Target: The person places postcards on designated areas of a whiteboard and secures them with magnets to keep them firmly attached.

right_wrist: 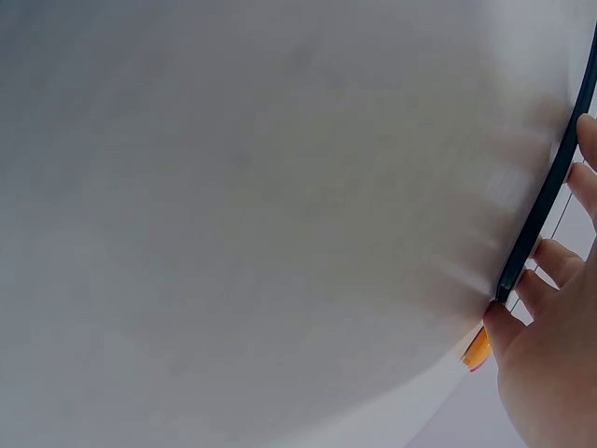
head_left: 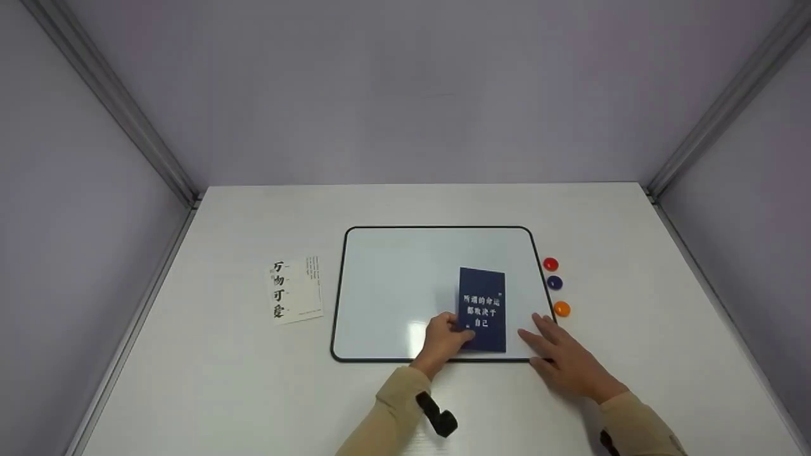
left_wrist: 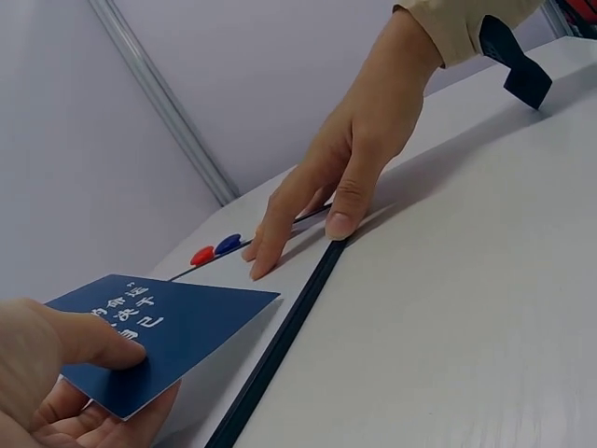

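My left hand [head_left: 443, 339] pinches the lower left corner of a dark blue card [head_left: 483, 310] with white Chinese characters, thumb on top and fingers beneath. In the left wrist view the card [left_wrist: 177, 327] is tilted, its near edge raised off the whiteboard. My right hand [head_left: 567, 361] rests with spread fingers at the lower right corner of the black-rimmed whiteboard [head_left: 399, 272]. Its thumb touches the rim in the left wrist view, and nothing is held there. The right wrist view shows those fingers along the rim, beside an orange magnet [right_wrist: 477, 350].
A white card [head_left: 298, 290] with black characters lies left of the board on the white table [head_left: 209, 380]. Along the board's right edge sit a red round magnet [head_left: 550, 264], a blue one [head_left: 554, 282] and the orange one. Grey walls [head_left: 418, 95] enclose the table.
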A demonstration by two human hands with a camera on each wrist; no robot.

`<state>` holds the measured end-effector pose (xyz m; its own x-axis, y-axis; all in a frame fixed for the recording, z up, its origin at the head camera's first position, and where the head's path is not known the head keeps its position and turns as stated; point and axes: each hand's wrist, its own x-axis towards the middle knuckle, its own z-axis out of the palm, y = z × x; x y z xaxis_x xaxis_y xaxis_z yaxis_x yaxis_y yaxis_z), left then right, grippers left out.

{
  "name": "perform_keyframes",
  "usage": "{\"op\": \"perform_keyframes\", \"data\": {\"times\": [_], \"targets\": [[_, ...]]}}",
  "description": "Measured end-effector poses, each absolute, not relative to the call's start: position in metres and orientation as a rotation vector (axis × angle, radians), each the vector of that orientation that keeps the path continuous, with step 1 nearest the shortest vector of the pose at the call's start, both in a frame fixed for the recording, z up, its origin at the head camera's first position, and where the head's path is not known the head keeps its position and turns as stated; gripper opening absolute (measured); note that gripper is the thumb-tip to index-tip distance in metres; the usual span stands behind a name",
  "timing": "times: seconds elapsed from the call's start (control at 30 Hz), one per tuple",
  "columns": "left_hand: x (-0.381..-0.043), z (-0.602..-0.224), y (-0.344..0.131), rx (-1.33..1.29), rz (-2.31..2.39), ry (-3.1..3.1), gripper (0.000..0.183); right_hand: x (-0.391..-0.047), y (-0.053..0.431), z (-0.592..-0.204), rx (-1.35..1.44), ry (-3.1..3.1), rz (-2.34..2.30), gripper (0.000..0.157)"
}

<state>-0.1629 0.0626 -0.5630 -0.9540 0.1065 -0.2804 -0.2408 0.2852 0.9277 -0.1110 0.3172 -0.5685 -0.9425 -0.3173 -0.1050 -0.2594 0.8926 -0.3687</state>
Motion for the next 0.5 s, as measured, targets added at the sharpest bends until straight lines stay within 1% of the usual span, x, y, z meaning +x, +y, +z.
{"op": "perform_keyframes", "data": {"times": [0.33, 0.5], "targets": [[-0.1613, -0.5653, 0.0638, -0.052, 1.613, 2.503, 0.021, -0.1116, 0.3151, -0.5664, -0.440, 2.890, -0.523, 0.053], [-0.1602, -0.5627, 0.0649, -0.085, 1.558, 2.573, 0.021, -0.1112, 0.3151, -0.5674, -0.432, 2.884, -0.533, 0.053]]}}
